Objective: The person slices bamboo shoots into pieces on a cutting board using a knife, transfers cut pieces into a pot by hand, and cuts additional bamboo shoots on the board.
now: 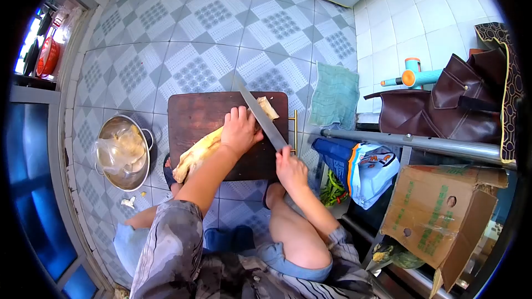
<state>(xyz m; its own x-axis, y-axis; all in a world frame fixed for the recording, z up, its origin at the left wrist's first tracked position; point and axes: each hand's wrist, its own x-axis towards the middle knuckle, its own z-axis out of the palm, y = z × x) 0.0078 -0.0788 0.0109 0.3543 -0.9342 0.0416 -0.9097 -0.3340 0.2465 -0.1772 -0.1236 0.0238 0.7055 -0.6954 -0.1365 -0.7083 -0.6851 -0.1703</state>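
Note:
A long pale yellow piece of food (198, 154) lies slantwise on the dark wooden board (188, 113). My left hand (239, 131) presses on its upper end, fingers bent around it. My right hand (291, 167) grips the handle of a large knife (265, 120), whose blade slants up and left, close beside my left fingertips. Just right of the blade, a short pale piece (267, 108) rests near the board's top right corner. What kind of food it is, I cannot tell.
A metal bowl (146, 167) holding a plastic bag stands on the tiled floor to the left. At right are a green cloth (334, 95), a blue and white bag (372, 174), green peppers (332, 189), a metal rail (443, 143) and a cardboard box (426, 210).

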